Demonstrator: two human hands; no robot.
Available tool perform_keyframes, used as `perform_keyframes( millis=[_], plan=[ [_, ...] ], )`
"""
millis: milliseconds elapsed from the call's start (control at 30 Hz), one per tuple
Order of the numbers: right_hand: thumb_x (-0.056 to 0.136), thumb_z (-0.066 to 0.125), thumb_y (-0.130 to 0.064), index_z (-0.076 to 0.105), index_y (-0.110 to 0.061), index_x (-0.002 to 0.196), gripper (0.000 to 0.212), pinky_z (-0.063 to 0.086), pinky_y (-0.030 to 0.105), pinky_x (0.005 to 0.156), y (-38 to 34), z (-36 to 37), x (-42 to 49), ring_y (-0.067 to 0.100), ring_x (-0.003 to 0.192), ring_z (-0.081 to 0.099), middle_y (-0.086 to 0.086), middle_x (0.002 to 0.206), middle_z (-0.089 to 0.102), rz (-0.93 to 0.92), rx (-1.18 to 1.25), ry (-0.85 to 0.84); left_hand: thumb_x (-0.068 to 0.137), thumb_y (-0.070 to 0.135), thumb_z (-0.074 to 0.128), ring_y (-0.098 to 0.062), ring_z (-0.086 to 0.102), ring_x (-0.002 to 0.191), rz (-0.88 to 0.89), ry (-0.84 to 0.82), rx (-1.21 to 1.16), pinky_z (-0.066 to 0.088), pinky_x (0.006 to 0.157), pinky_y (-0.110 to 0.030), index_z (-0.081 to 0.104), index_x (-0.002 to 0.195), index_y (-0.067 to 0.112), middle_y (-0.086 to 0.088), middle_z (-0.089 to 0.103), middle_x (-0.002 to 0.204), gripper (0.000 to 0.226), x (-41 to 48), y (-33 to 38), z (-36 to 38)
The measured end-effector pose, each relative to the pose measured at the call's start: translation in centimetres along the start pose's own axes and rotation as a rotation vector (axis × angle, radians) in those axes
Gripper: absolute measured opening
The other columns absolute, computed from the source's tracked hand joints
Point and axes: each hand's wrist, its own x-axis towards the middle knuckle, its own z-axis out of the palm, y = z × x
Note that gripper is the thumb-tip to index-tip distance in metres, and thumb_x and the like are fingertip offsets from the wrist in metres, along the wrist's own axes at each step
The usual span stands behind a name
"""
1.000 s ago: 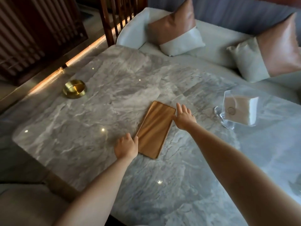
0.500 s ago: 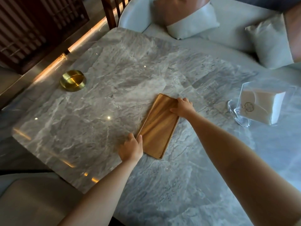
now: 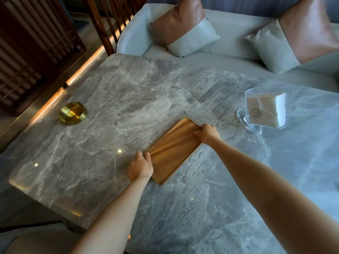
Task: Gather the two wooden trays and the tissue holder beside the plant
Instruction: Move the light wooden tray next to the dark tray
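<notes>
- Both hands had closed onto the wooden tray (image 3: 174,149), which a second earlier they only flanked: left hand (image 3: 140,166) curled on its near-left edge, right hand (image 3: 207,133) pinching the far-right edge.
- Tray lay mid-tabletop (image 3: 113,110), apparently about to lift.
- Tissue holder (image 3: 264,110) stood well apart to the right.
- Second tray, if stacked beneath, indistinguishable; plant out of view.

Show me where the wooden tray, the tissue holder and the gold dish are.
wooden tray (image 3: 174,147), head view, middle of its top face
tissue holder (image 3: 264,110), head view, clear front panel
gold dish (image 3: 73,113), head view, centre
</notes>
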Motion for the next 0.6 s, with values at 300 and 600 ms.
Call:
perform_keyframes(
  millis=[300, 600],
  plan=[
    [0.09, 0.043, -0.028, 0.052, -0.012, 0.091, 0.017, 0.04, 0.032, 0.073, 6.0, -5.0, -4.8, 0.036, 0.104, 0.061, 0.02, 0.113, 0.064, 0.15, 0.209, 0.185, 0.097, 0.04, 0.035, -0.041, 0.043, 0.123, 0.201, 0.09, -0.012, 0.038, 0.104, -0.049, 0.05, 0.12, 0.007, -0.029, 0.05, 0.127, 0.043, 0.8, 6.9, -1.6],
    [0.085, 0.043, -0.019, 0.051, -0.009, 0.08, 0.014, 0.047, 0.029, 0.052, 15.4, -9.4, -11.2, 0.023, 0.047, 0.061, 0.014, 0.081, 0.062, 0.295, 0.399, 0.303, 0.097, 0.04, 0.035, -0.038, 0.039, 0.128, 0.462, 0.016, -0.006, 0.036, 0.105, -0.046, 0.049, 0.129, 0.012, -0.022, 0.042, 0.137, 0.044, -4.7, 16.9, 0.3]
  ],
)
